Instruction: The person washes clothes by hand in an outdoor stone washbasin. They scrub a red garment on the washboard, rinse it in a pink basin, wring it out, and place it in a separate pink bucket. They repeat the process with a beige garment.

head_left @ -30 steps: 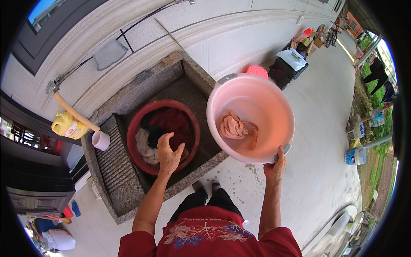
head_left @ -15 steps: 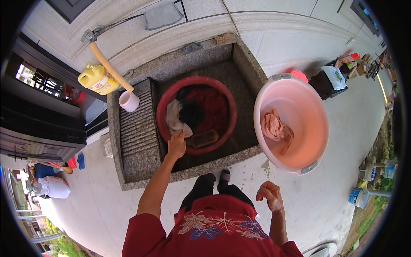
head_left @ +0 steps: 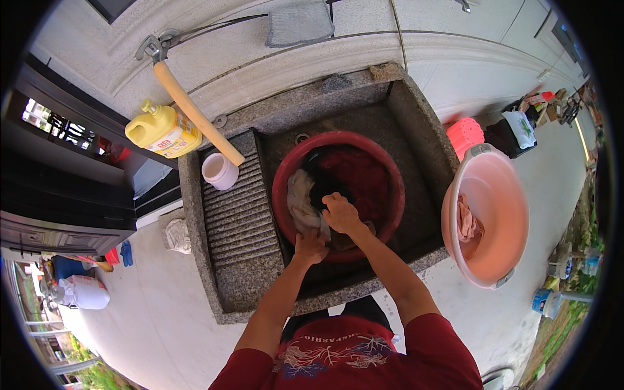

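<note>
Both hands working inside red basin (head_left: 390, 188) in stone sink (head_left: 422, 130): left hand (head_left: 311, 247) grasping white cloth (head_left: 300, 201), right hand (head_left: 341, 214) clenching dark laundry (head_left: 328, 185) just beyond.

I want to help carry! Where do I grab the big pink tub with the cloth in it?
Probably by the two small grey handles on the pink tub's rim, one hand on each, coming from opposite sides. It is wide and round, and the pink cloth sits low inside, so a two-sided hold should keep it level.
</note>
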### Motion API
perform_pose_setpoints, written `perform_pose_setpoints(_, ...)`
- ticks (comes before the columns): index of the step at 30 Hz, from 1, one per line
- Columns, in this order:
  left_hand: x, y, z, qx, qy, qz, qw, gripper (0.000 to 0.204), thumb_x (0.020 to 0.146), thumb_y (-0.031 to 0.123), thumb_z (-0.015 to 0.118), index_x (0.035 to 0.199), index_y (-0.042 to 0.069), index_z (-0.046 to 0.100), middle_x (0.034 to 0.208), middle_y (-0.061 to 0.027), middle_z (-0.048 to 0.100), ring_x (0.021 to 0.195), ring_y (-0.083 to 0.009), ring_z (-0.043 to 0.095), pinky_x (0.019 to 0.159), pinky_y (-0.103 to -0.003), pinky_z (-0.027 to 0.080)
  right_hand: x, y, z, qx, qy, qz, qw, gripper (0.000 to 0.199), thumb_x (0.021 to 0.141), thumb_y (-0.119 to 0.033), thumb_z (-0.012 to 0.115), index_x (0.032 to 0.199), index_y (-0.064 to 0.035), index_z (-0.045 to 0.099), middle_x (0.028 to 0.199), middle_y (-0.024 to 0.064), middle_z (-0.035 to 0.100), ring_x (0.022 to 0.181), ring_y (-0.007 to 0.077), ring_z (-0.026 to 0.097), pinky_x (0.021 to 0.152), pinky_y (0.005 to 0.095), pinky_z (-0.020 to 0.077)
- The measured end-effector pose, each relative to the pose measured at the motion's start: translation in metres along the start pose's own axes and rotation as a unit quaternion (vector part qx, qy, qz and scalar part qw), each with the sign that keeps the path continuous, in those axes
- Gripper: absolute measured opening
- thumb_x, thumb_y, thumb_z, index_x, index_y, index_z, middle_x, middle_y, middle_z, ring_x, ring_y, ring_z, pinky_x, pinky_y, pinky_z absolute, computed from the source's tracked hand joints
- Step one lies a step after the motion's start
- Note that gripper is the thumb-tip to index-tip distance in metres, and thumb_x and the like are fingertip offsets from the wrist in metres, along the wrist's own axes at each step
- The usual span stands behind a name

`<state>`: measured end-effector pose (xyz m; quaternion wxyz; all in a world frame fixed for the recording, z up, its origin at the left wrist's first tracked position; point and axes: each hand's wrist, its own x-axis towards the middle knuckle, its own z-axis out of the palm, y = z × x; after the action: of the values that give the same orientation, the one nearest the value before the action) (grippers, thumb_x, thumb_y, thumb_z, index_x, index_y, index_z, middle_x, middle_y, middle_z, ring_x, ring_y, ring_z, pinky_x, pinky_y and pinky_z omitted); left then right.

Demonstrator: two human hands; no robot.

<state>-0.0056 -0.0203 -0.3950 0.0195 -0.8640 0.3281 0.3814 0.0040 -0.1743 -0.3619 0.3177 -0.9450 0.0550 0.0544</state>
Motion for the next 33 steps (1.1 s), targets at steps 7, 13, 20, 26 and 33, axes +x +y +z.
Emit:
perform_pose_setpoints(7, -0.007, -0.005, -0.016, -0.023, -0.046, 0.03, 0.998, 0.05, 0.089, 0.044, 0.044, 0.128, 0.014, 0.05, 0.133, -0.0133, 0.047, 0.12, -0.0332, 0.043, 0.092, -0.049, 0.032, 0.03, -0.021, 0.104, -0.058, -0.028, 0.018, 0.998, 0.052, 0.075, -0.024, 0.068, 0.124, -0.0188, 0.05, 0.128, 0.0202, 0.037, 0.117, 0.0398, 0.039, 0.091, 0.0471, 0.0445)
perform_pose_setpoints(13, -0.008, -0.01, 0.006, -0.08, 0.199, 0.064, 0.975, 0.049, 0.082, 0.026, 0.062, 0.122, 0.002, 0.047, 0.133, -0.0202, 0.037, 0.116, -0.0318, 0.045, 0.085, -0.045, 0.038, 0.058, 0.03, 0.104, -0.003, 0.079, -0.017, 0.997, 0.04, 0.079, -0.019, 0.062, 0.118, -0.0154, 0.055, 0.134, 0.0161, 0.043, 0.118, 0.0406, 0.042, 0.092, 0.0464, 0.0428)
perform_pose_setpoints(20, 0.004, -0.034, -0.003, -0.659, 0.264, -0.016, 0.704, 0.042, 0.091, 0.03, 0.053, 0.123, 0.005, 0.045, 0.126, -0.0133, 0.045, 0.11, -0.0281, 0.049, 0.089, -0.041, 0.042, 0.03, 0.006, 0.048, 0.148, 0.149, 0.012, 0.978, 0.029, 0.08, -0.001, 0.055, 0.109, -0.0023, 0.058, 0.094, 0.014, 0.062, 0.087, 0.0243, 0.06, 0.082, 0.0331, 0.0475)
perform_pose_setpoints(26, 0.009, -0.055, -0.06, -0.949, 0.036, 0.084, 0.301, 0.061, 0.087, 0.061, 0.044, 0.11, 0.006, 0.054, 0.092, -0.0071, 0.06, 0.085, -0.0225, 0.06, 0.075, -0.035, 0.049, -0.007, -0.11, -0.051, 0.414, 0.087, -0.072, 0.903, 0.021, 0.081, 0.003, 0.053, 0.101, 0.0015, 0.057, 0.091, 0.0103, 0.058, 0.087, 0.0169, 0.057, 0.077, 0.0271, 0.0443)
perform_pose_setpoints(33, -0.037, -0.011, -0.074, -0.868, 0.267, 0.112, 0.403, 0.036, 0.091, 0.041, 0.05, 0.105, 0.008, 0.056, 0.096, -0.0062, 0.061, 0.086, -0.0224, 0.062, 0.076, -0.037, 0.054, -0.047, -0.153, -0.011, 0.187, 0.241, -0.131, 0.943, 0.017, 0.075, -0.009, 0.063, 0.09, -0.0046, 0.056, 0.084, 0.0115, 0.055, 0.082, 0.0326, 0.055, 0.073, 0.0416, 0.043)
